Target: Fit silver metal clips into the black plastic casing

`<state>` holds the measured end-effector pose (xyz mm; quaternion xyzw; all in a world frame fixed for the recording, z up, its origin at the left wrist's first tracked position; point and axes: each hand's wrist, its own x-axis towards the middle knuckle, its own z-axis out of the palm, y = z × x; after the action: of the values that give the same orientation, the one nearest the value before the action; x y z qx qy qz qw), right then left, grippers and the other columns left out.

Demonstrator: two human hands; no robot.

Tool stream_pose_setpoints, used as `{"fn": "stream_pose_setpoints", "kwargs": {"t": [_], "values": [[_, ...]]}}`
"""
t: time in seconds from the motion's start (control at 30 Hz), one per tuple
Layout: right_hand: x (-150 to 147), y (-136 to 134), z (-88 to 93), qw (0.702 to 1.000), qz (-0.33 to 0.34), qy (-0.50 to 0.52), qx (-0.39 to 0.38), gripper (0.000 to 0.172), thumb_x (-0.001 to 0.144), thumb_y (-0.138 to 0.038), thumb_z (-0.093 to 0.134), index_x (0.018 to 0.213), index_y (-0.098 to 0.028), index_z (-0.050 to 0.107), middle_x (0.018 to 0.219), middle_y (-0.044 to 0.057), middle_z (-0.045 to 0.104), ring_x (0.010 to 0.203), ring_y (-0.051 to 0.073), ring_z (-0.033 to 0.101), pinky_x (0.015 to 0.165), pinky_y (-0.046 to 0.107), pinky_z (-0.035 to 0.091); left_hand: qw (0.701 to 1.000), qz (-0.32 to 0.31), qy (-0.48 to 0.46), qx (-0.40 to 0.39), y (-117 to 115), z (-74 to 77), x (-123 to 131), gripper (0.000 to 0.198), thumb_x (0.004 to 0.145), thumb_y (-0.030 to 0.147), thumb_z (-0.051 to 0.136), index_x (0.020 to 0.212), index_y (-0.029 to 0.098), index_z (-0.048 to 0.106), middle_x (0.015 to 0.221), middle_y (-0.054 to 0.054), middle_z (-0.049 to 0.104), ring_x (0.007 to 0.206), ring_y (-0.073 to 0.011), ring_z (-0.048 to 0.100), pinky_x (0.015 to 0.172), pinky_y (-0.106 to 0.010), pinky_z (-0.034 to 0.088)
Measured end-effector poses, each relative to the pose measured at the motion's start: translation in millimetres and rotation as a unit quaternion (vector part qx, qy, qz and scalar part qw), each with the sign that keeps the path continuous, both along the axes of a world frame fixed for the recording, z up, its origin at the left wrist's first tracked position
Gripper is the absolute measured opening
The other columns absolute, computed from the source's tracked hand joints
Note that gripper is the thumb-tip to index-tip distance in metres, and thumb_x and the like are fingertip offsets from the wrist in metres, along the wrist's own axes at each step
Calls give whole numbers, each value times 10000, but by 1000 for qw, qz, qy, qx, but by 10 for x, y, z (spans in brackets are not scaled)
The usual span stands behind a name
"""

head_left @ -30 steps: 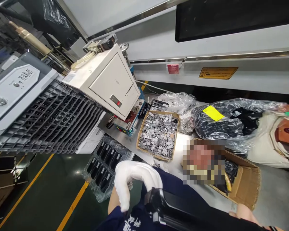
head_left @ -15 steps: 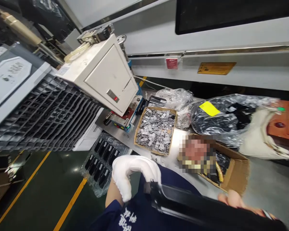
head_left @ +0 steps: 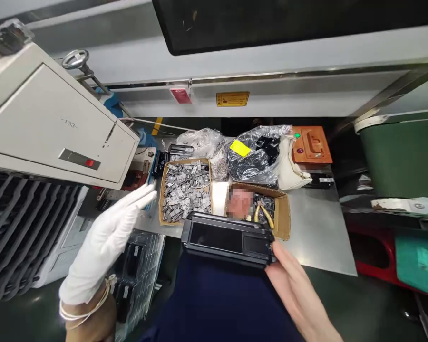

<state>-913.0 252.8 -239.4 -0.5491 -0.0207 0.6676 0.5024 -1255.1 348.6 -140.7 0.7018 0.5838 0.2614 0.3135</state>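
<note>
My left hand [head_left: 107, 242], in a white glove, is raised at the lower left with its fingers stretched out flat and nothing in it. It points toward the beige machine housing [head_left: 53, 128] and the box of small metal parts [head_left: 185, 190]. My right hand [head_left: 296, 285], bare, grips the right end of a long black plastic part [head_left: 228, 237], which lies level over my lap by the table's front edge.
A second cardboard box [head_left: 281, 213] with dark parts and yellow pieces sits behind the black part. Plastic bags [head_left: 253, 152], an orange case [head_left: 312, 145] and a white cloth bag lie further back. Trays of black parts [head_left: 139, 266] stand low on the left. A green bin [head_left: 403, 156] is right.
The view swung right and levelled. My left hand let go of the black part's end and rose, open. The black part now lies level, held by my right hand.
</note>
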Motion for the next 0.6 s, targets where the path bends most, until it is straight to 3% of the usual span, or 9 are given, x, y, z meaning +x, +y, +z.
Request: {"fn": "stream_pose_setpoints", "kwargs": {"t": [0.03, 0.1, 0.2, 0.27, 0.3, 0.4, 0.5, 0.6], "values": [[15, -36, 26, 1000, 0, 6, -23, 436, 675, -580, 1009, 994, -325, 857, 1193, 39, 793, 1193, 309, 714, 1019, 403, 627, 998, -48, 33, 37, -2, 141, 108, 410, 1105, 333, 486, 1479, 472, 581, 1609, 163, 524, 1511, -161, 487, 1346, -361, 306], [47, -94, 60, 996, -17, -3, -90, 568, 545, -619, 1045, 999, -333, 857, 1253, 39, 776, 1267, 334, 676, 989, 375, 634, 972, -170, 121, 105, 20, 384, 328, 519, 1098, 315, 501, 1604, 408, 434, 1679, 105, 448, 1567, -169, 406, 1361, -352, 248], [56, -135, 82, 991, -14, -30, -130, 689, 490, -649, 1046, 1075, -343, 849, 1334, 55, 744, 1331, 354, 634, 1022, 386, 607, 900, -337, 230, 153, 36, 521, 687, 512, 1070, 486, 554, 1527, 263, 501, 1616, -33, 534, 1553, -252, 422, 1359, -411, 196], [19, -123, 87, 997, 31, -24, -70, 642, 617, -676, 995, 1144, -345, 837, 1344, 74, 738, 1317, 352, 644, 1137, 462, 526, 870, -378, 282, 142, -8, 417, 933, 586, 990, 637, 629, 1440, 271, 545, 1560, -56, 587, 1486, -320, 498, 1315, -508, 243], [-9, -105, 85, 998, 52, -21, -34, 608, 676, -683, 967, 1164, -345, 832, 1333, 79, 742, 1307, 348, 650, 1191, 499, 471, 866, -380, 291, 145, -41, 317, 1047, 712, 934, 679, 686, 1465, 239, 509, 1587, -118, 557, 1473, -367, 507, 1274, -587, 293], [-83, -38, 55, 997, 70, -14, 14, 578, 699, -700, 953, 1145, -352, 836, 1295, 59, 760, 1340, 331, 624, 1276, 528, 349, 862, -370, 298, 176, -118, -60, 1300, 1063, 690, 654, 932, 1497, 183, 425, 1582, -267, 521, 1396, -484, 567, 1105, -755, 441], [-102, -1, 22, 998, 65, -2, 7, 619, 644, -732, 969, 1126, -366, 834, 1308, 21, 756, 1412, 314, 561, 1299, 497, 315, 859, -360, 313, 187, -126, -379, 1377, 1136, 615, 511, 1013, 1483, 98, 408, 1453, -303, 624, 1281, -492, 657, 1029, -775, 519], [-107, 2, 37, 995, 88, 2, 50, 607, 742, -746, 908, 1194, -354, 809, 1286, 23, 761, 1362, 296, 598, 1259, 468, 371, 858, -349, 314, 210, -101, -600, 1339, 1125, 635, 333, 977, 1501, -12, 348, 1328, -308, 697, 1186, -453, 715, 1018, -723, 564]]}}
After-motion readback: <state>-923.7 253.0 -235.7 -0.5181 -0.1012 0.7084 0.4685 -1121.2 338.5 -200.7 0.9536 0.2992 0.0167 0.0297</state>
